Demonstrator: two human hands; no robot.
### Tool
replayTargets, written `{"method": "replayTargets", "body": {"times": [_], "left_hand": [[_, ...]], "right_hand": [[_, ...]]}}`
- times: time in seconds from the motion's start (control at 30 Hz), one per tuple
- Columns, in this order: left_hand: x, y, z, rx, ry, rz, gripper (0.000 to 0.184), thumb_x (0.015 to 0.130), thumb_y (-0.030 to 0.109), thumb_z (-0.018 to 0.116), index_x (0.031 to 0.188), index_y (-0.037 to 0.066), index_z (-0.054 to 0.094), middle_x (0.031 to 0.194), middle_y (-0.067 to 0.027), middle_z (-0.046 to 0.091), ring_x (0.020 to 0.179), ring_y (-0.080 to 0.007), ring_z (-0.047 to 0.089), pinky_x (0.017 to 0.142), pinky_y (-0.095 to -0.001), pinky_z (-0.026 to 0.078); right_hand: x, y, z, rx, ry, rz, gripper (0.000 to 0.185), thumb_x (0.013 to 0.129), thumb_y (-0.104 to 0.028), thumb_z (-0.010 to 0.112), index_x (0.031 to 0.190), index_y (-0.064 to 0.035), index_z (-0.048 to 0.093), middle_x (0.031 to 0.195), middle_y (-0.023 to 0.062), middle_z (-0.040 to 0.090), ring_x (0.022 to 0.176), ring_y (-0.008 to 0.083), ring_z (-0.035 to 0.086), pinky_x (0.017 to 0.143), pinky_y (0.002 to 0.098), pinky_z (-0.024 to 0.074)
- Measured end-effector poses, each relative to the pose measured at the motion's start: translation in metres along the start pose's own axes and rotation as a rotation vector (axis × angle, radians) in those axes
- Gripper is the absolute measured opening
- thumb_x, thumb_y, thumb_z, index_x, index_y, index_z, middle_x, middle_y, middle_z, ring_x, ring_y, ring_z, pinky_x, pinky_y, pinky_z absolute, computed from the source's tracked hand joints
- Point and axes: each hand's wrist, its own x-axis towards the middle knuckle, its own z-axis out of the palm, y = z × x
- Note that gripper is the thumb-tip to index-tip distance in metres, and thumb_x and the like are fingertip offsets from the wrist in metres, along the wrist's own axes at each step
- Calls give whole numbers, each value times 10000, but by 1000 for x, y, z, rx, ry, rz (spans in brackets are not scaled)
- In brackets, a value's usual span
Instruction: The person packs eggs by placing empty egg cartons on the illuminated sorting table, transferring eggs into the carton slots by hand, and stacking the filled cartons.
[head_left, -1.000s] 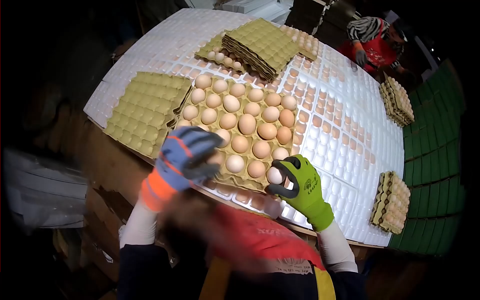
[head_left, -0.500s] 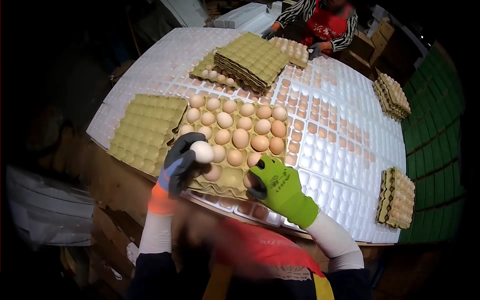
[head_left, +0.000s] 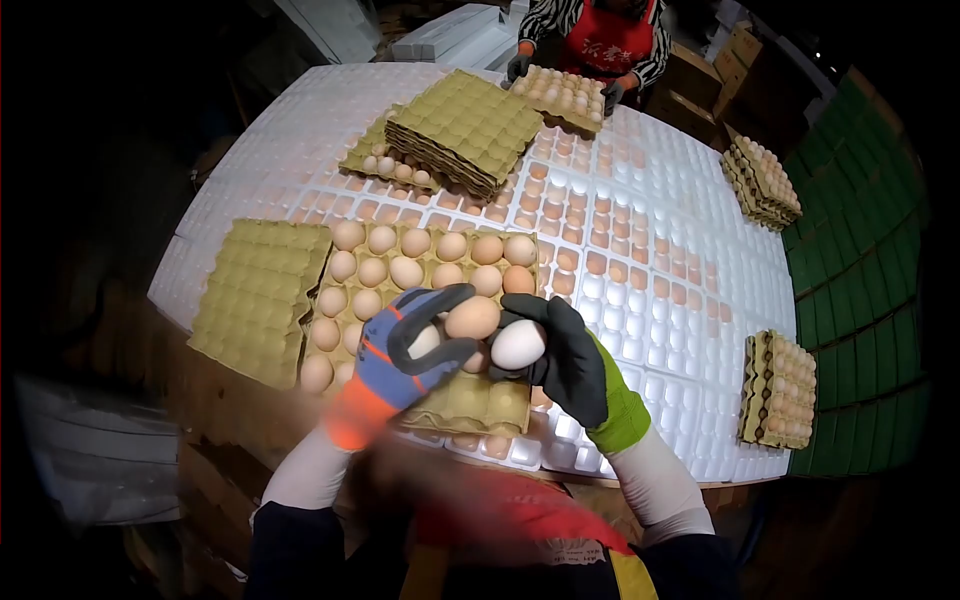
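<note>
My left hand point(head_left: 400, 350), in a blue and orange glove with grey fingers, curls over the egg tray point(head_left: 490, 405). A brown egg point(head_left: 472, 318) sits at its fingertips, and a paler egg point(head_left: 424, 341) shows between thumb and fingers. My right hand point(head_left: 568, 360), in a grey and green glove, is closed around a white egg point(head_left: 518, 345) close beside the brown one. Rows of eggs point(head_left: 415, 242) fill the back and left of the tray, while bare cups show along its front edge. My fingers partly hide the eggs in the middle.
An egg-free pulp tray point(head_left: 255, 295) lies to the left. Behind are a stack of pulp trays point(head_left: 465, 125) and white plastic trays point(head_left: 670, 330), some holding eggs. Filled tray stacks point(head_left: 778, 390) stand at right. Across the table, a person in a red apron point(head_left: 608, 45) holds a filled tray point(head_left: 560, 95).
My hands have come together over the tray. The white egg that was in my left hand is now in my right, and my left hand has moved right to other eggs.
</note>
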Motion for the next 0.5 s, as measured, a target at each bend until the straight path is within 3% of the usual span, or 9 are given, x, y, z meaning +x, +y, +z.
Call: {"method": "replayTargets", "body": {"times": [0.03,0.1,0.13,0.2,0.3,0.37,0.43,0.47,0.5], "left_hand": [[-1,-5,1,-76,1,-52,529,768,94,797,1268,35,637,1130,-102,687,939,-205,668,834,-314,538],[-5,-3,3,-65,29,-134,533,772,97,794,1275,34,630,1139,-96,683,954,-204,664,841,-316,537],[-5,-2,3,-49,28,-134,533,772,97,794,1275,34,630,1139,-96,683,954,-204,664,841,-316,537],[-7,-4,8,89,102,-36,500,795,113,785,1268,52,636,1107,-101,685,947,-193,677,806,-318,540],[-12,-5,11,86,82,-114,523,777,104,788,1271,36,629,1147,-88,680,971,-199,654,848,-324,535],[-14,-1,17,70,105,-147,518,777,115,787,1266,38,634,1143,-89,684,947,-204,658,832,-323,539],[-14,4,20,130,121,-152,508,780,129,784,1260,43,640,1135,-89,688,928,-199,661,816,-323,543],[-13,9,23,180,155,-74,470,770,99,775,1213,9,647,1009,-115,690,799,-203,667,698,-318,539],[-14,10,26,181,155,-79,470,770,99,775,1213,9,647,1009,-115,690,799,-203,667,698,-318,539]], "right_hand": [[-3,0,-9,-388,-65,-274,522,982,-186,610,1430,-17,402,1301,134,572,1181,229,596,1005,375,512],[-6,-12,-20,315,-45,96,607,942,-148,659,1458,-21,364,1337,145,555,1221,252,573,1026,385,501],[-5,-10,-26,325,-56,92,607,942,-148,659,1458,-21,364,1337,145,555,1221,252,573,1026,385,501],[-5,-4,-41,62,-101,-68,616,952,-152,641,1479,-36,344,1431,182,489,1335,322,490,1097,460,454],[-8,-5,-51,218,-160,0,644,950,-181,651,1487,-36,325,1424,206,489,1336,328,491,1097,447,456],[-8,2,-62,259,-135,6,628,971,-231,628,1487,-33,327,1402,223,507,1302,327,525,1054,422,497],[-9,9,-74,391,-134,83,573,1015,-229,557,1496,-36,314,1347,174,551,1215,284,583,990,397,523],[-9,16,-77,399,-86,64,542,1030,-309,531,1462,-27,362,1284,157,589,1118,263,622,905,362,548],[-9,22,-83,402,-86,70,542,1030,-309,531,1462,-27,362,1284,157,589,1118,263,622,905,362,548]]}}
